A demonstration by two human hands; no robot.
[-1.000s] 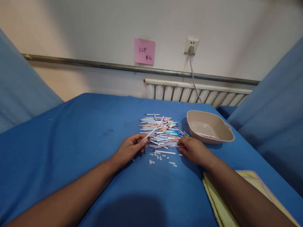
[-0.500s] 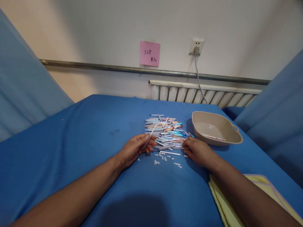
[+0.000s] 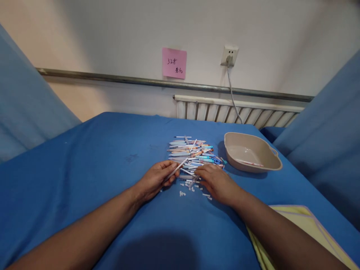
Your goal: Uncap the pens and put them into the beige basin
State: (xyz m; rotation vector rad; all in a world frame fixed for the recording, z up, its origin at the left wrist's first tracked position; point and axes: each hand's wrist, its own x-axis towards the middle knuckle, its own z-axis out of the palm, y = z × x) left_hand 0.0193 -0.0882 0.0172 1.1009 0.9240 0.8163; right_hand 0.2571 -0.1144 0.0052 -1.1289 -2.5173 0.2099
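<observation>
Between my hands lies a pile of pens and pen parts (image 3: 194, 152) on the blue cloth. My left hand (image 3: 157, 178), at the left edge of the pile, is closed on a thin white stick (image 3: 179, 167) that slants up to the right. My right hand (image 3: 218, 183) reaches over the pile's near right part, its fingers curled around a clear, pale pen part (image 3: 192, 182). Small white pieces (image 3: 182, 194) are scattered on the cloth in front of the pile.
A beige basin (image 3: 249, 150) with a pen inside stands right of the pile. A yellow cloth (image 3: 298, 221) lies under my right forearm. Behind the blue-covered surface (image 3: 135, 138) are a radiator (image 3: 213, 110), a metal rail and a plugged-in cable. Blue curtains hang on both sides.
My right hand has moved left across the pile, closer to my left hand, and now has a clear pen part at its fingertips. The view has shifted slightly right.
</observation>
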